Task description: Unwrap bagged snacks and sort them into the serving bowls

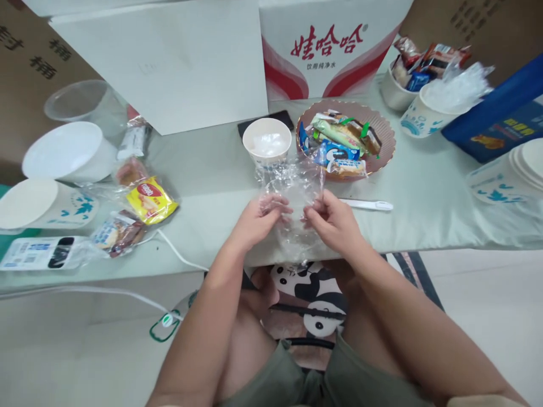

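Observation:
A crumpled clear plastic bag is stretched between my two hands at the front of the table. My left hand has its fingers curled on the bag's left side. On the opposite side, my right hand pinches it between thumb and fingers. Just beyond the bag stands a paper cup with something whitish and clear inside. A pink ribbed bowl of wrapped snacks sits to the right of the cup. Near my right fingers lies a white plastic-handled utensil, its left end hidden behind the hand.
At left are a white bowl, a paper tub, a yellow snack packet and a white cable. White boxes line the back. Stacked paper cups, a plastic-filled cup and a blue bag stand at right.

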`<act>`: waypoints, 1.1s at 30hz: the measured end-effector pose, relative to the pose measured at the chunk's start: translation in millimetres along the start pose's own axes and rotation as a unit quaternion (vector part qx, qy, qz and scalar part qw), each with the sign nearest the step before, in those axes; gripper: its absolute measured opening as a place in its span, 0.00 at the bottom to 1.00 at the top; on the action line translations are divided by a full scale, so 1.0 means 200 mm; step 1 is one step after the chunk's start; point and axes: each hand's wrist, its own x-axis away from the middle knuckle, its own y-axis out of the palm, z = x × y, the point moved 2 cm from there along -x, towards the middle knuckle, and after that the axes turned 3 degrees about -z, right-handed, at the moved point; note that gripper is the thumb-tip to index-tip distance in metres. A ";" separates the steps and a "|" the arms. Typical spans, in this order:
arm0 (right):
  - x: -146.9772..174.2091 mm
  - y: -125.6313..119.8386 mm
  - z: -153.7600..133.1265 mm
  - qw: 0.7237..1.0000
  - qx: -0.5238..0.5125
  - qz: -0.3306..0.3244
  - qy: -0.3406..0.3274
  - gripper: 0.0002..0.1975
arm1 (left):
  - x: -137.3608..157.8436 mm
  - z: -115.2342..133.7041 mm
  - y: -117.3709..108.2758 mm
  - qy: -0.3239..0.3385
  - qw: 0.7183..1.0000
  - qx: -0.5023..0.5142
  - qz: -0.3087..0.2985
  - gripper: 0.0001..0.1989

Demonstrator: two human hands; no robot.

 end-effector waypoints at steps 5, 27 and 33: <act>0.00 -0.03 0.06 0.999 -0.025 -0.042 0.015 0.13 | 0.06 0.03 -0.09 -0.087 0.992 -0.066 -0.062 0.15; 0.01 -0.02 0.15 0.998 -0.053 0.037 -0.016 0.36 | 0.00 -0.01 -0.15 0.068 0.996 -0.008 0.061 0.11; -0.01 0.01 0.13 0.997 -0.062 -0.039 0.008 0.23 | 0.05 0.05 -0.17 0.087 0.984 0.153 0.006 0.25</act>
